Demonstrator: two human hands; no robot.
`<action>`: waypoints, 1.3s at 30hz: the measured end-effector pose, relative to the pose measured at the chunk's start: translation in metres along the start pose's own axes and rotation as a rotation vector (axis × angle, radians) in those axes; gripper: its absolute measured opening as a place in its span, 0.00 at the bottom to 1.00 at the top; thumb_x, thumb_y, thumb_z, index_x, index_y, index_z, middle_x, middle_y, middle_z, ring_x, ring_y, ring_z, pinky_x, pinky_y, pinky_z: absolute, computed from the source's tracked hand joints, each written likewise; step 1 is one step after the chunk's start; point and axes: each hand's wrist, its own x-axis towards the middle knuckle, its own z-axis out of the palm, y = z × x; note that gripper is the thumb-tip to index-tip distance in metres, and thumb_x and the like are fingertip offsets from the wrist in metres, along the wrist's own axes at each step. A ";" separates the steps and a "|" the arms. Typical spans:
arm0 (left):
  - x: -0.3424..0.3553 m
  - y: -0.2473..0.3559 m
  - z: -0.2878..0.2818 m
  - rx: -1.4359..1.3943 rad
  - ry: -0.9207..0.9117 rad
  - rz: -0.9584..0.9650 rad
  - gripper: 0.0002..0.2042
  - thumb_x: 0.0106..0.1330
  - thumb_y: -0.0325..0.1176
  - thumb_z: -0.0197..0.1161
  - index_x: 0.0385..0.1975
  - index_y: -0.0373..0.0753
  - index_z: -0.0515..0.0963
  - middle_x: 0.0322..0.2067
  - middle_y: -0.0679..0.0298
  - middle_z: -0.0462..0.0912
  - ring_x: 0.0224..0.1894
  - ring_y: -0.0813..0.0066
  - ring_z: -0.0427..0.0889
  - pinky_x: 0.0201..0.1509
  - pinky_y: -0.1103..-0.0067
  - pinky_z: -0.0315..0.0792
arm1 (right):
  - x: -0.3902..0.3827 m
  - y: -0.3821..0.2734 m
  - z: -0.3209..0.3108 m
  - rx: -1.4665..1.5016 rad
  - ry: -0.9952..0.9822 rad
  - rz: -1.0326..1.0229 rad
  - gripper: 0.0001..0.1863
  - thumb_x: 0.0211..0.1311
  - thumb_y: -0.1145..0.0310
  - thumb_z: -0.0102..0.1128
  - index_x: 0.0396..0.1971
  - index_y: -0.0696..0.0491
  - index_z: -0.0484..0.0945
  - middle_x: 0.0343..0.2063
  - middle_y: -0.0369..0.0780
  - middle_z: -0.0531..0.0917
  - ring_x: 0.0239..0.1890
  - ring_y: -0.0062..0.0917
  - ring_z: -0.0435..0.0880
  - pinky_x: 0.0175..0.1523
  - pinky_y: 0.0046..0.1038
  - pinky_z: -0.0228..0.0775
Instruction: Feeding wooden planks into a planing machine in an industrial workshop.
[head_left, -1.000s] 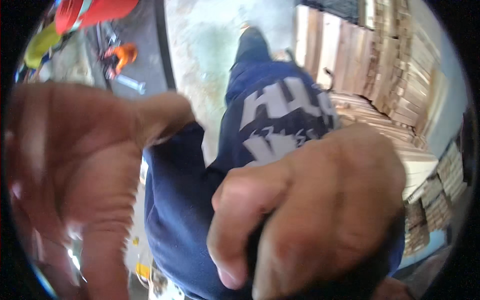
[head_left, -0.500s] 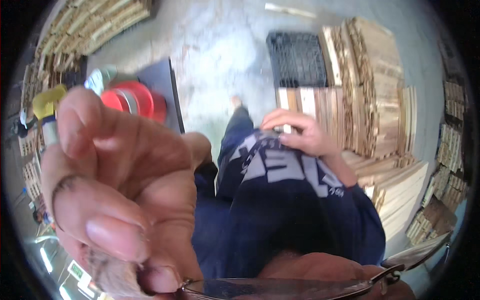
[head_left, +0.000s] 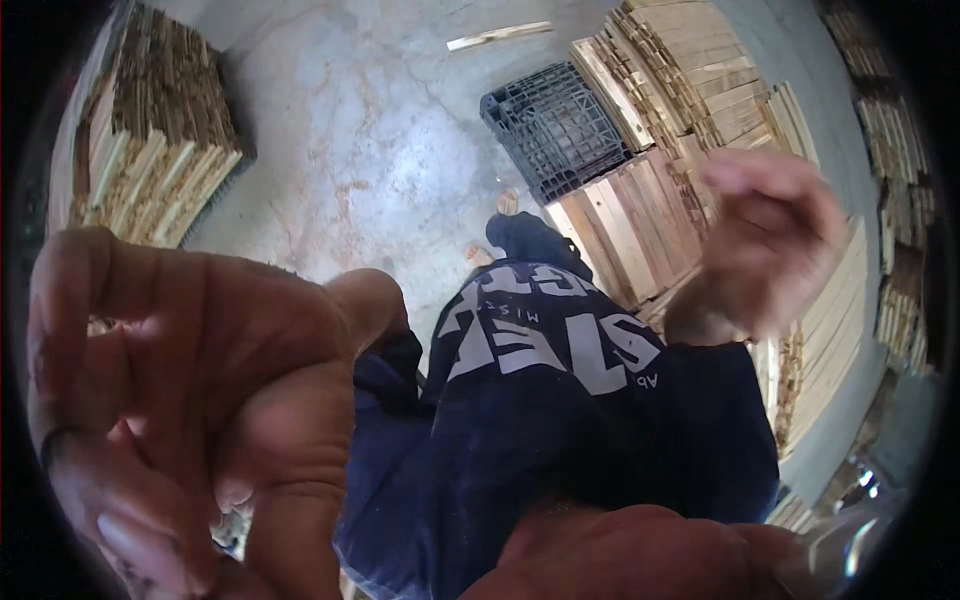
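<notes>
My left hand (head_left: 200, 390) looms large at the lower left, palm toward the camera, fingers curled; whatever they grip, if anything, is hidden. My right hand (head_left: 765, 240) is raised on the right, its bent fingers smeared by motion, seen in front of stacked boards. Between the hands is my dark navy shirt (head_left: 500, 430) with large pale lettering. A clear, shiny object (head_left: 850, 550), possibly part of eyeglasses, shows blurred at the lower right edge.
A black plastic pallet (head_left: 550, 125) lies on the concrete floor (head_left: 380, 120) beside stacks of wooden boards (head_left: 625, 230). A loose plank (head_left: 495, 37) lies beyond it. Another tall stack (head_left: 150, 180) stands at left, and more (head_left: 890, 150) line the right edge.
My right hand has risen from over my shirt toward the right. The view has turned, so the red container and dark mat have left it and the left wood stack shows more fully.
</notes>
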 end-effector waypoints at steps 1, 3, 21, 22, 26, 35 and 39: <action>0.000 -0.026 0.002 -0.050 -0.018 -0.014 0.10 0.63 0.44 0.63 0.42 0.54 0.83 0.41 0.71 0.86 0.49 0.71 0.81 0.61 0.60 0.66 | 0.016 -0.005 -0.009 -0.111 -0.043 -0.072 0.18 0.70 0.65 0.54 0.53 0.61 0.76 0.39 0.52 0.81 0.41 0.39 0.83 0.48 0.42 0.79; -0.001 -0.062 0.004 -0.061 -0.047 -0.043 0.10 0.63 0.41 0.63 0.42 0.51 0.83 0.40 0.68 0.86 0.48 0.69 0.81 0.59 0.60 0.68 | 0.043 -0.002 -0.016 -0.238 -0.152 -0.197 0.18 0.70 0.65 0.54 0.52 0.61 0.76 0.39 0.51 0.81 0.40 0.38 0.82 0.47 0.40 0.78; 0.035 -0.364 -0.094 0.363 -0.843 -0.338 0.08 0.57 0.34 0.66 0.26 0.35 0.85 0.24 0.53 0.84 0.27 0.51 0.81 0.36 0.64 0.76 | 0.119 0.179 0.137 0.591 -0.281 1.014 0.14 0.72 0.67 0.54 0.49 0.61 0.75 0.45 0.45 0.82 0.51 0.28 0.82 0.56 0.30 0.77; 0.035 -0.395 -0.084 0.448 -1.034 -0.236 0.09 0.57 0.35 0.64 0.26 0.35 0.85 0.25 0.51 0.84 0.28 0.50 0.82 0.35 0.62 0.76 | 0.137 0.171 0.179 0.794 -0.274 0.991 0.16 0.73 0.67 0.54 0.53 0.62 0.73 0.49 0.46 0.80 0.55 0.29 0.81 0.60 0.31 0.74; 0.030 -0.435 -0.062 0.530 -1.191 -0.341 0.10 0.56 0.37 0.62 0.26 0.36 0.85 0.26 0.48 0.84 0.29 0.49 0.83 0.34 0.60 0.76 | 0.199 0.171 0.285 1.285 -0.258 0.951 0.17 0.74 0.70 0.52 0.58 0.61 0.69 0.52 0.43 0.78 0.57 0.27 0.78 0.64 0.30 0.70; 0.009 -0.503 -0.098 0.265 -1.072 -0.233 0.10 0.55 0.37 0.64 0.24 0.36 0.85 0.25 0.49 0.85 0.30 0.49 0.84 0.36 0.59 0.77 | 0.271 0.253 0.338 0.835 -0.817 0.866 0.14 0.74 0.63 0.55 0.49 0.58 0.78 0.25 0.28 0.77 0.22 0.07 0.72 0.27 0.10 0.64; -0.001 -0.530 -0.092 0.136 -0.996 -0.136 0.10 0.54 0.37 0.65 0.23 0.36 0.85 0.25 0.50 0.85 0.30 0.49 0.85 0.36 0.59 0.78 | 0.286 0.277 0.344 0.696 -1.006 0.825 0.12 0.67 0.65 0.62 0.41 0.59 0.82 0.26 0.31 0.81 0.24 0.10 0.75 0.28 0.13 0.66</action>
